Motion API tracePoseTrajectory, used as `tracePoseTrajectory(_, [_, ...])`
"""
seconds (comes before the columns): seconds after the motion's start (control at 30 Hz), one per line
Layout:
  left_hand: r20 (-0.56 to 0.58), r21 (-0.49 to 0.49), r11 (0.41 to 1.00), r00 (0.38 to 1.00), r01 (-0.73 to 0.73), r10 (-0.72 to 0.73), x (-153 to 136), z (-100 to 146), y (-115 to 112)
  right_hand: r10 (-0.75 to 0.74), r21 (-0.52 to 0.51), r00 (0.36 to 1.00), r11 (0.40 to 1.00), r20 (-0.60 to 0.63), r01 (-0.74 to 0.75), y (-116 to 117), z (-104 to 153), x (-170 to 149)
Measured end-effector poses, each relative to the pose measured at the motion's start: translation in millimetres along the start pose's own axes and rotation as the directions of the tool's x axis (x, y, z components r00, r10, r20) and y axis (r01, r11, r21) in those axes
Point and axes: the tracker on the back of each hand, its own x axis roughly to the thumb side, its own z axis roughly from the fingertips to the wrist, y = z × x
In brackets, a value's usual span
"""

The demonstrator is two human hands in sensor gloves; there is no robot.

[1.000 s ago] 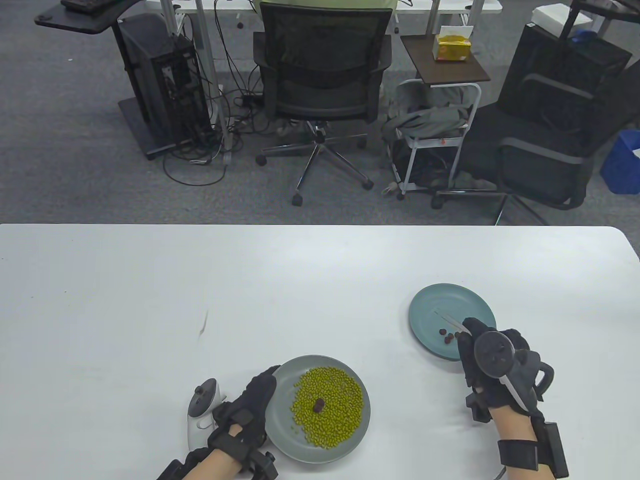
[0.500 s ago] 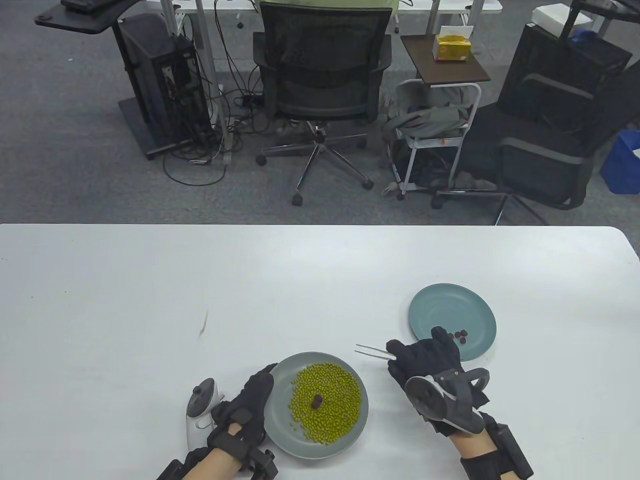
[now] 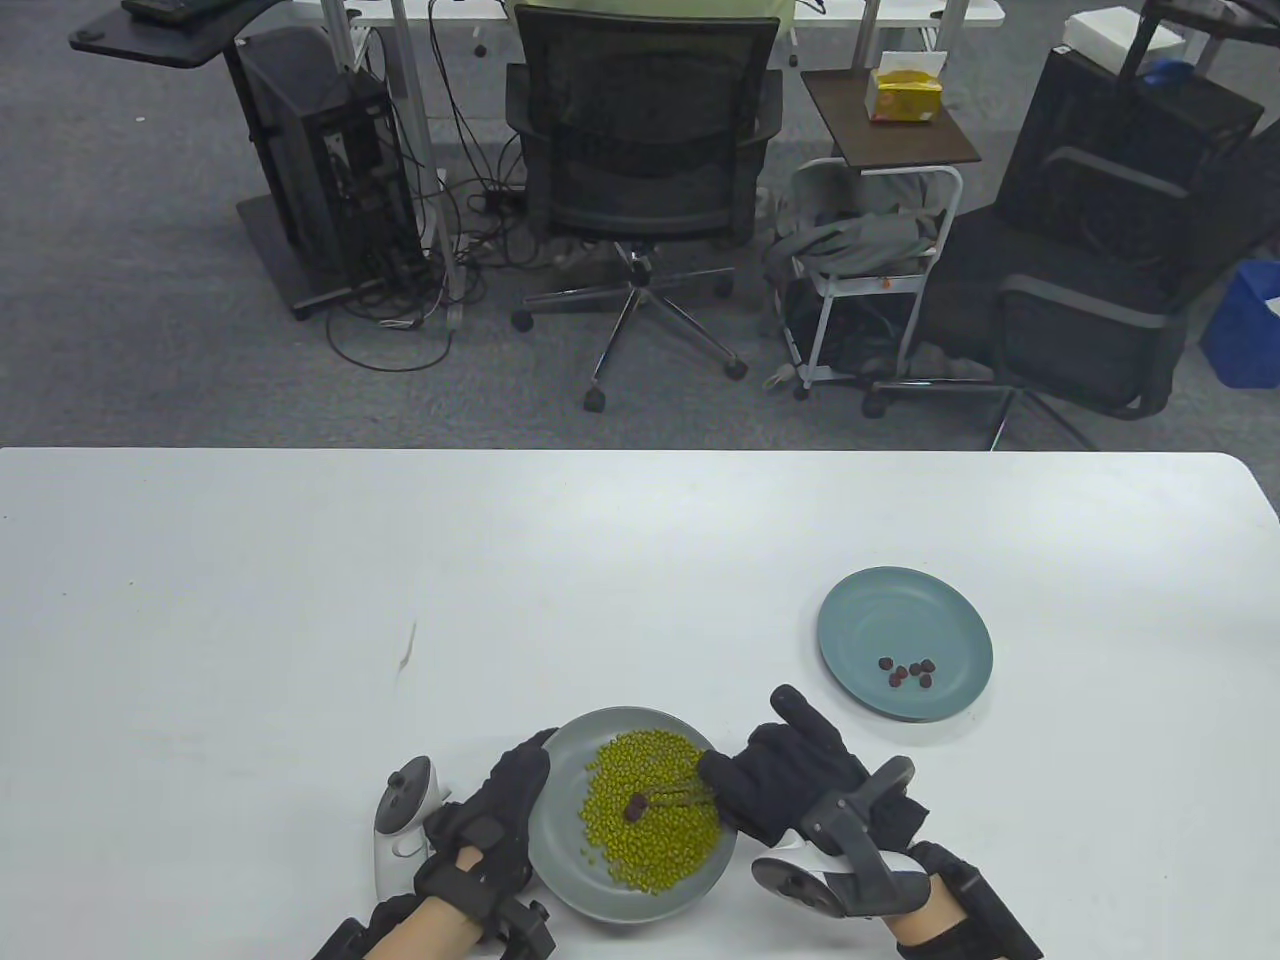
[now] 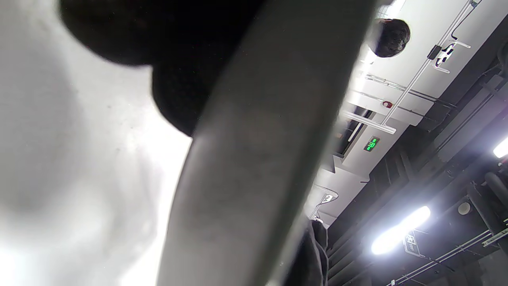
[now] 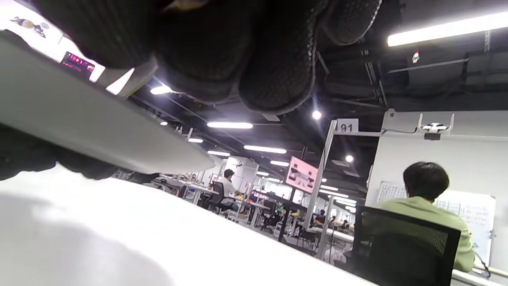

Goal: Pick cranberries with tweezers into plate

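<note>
A grey plate near the table's front edge holds a heap of green beans with one dark cranberry on top. My right hand grips metal tweezers, whose tips lie at that cranberry. My left hand rests against the grey plate's left rim, which fills the left wrist view. A teal plate to the right holds several cranberries. The right wrist view shows only my gloved fingers and the grey plate's rim.
The white table stretches to the left and back. An office chair and a small cart stand beyond the table's far edge.
My right hand has moved left with the tweezers, from over the teal plate to the grey plate, and the tips have come down at the cranberry on the beans. The left hand has stayed put.
</note>
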Motion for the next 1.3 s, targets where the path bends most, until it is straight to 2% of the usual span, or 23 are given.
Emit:
tracePoseTrajectory(0.43, [-0.001,-0.002,1.000,1.000,0.009,-0.009,-0.9,-0.4,-0.7,0.020,0.013,1.000,1.000,-0.022,-0.020,7.0,-1.6,5.0])
tracePoseTrajectory(0.9, [0.011,-0.002,1.000,1.000,0.017,-0.017,-0.1,-0.5,-0.5,-0.111,-0.011,0.982,0.994,-0.154,0.111,4.5,-0.7,-11.3])
tracePoseTrajectory(1.07, [0.016,-0.003,1.000,1.000,0.020,-0.020,0.1,-0.4,-0.8,-0.135,-0.055,0.965,0.991,-0.227,0.125,-4.9,2.3,-28.9])
tracePoseTrajectory(1.2, [0.020,-0.005,1.000,1.000,0.018,-0.018,0.0,-0.8,-0.4,-0.126,-0.093,0.927,0.991,-0.353,0.100,-13.4,11.3,-64.0])
tracePoseTrajectory(1.3, [0.020,-0.004,1.000,1.000,0.022,-0.022,-0.2,-0.7,-0.5,-0.092,-0.062,0.867,0.996,-0.490,0.071,-11.5,22.3,-98.2])
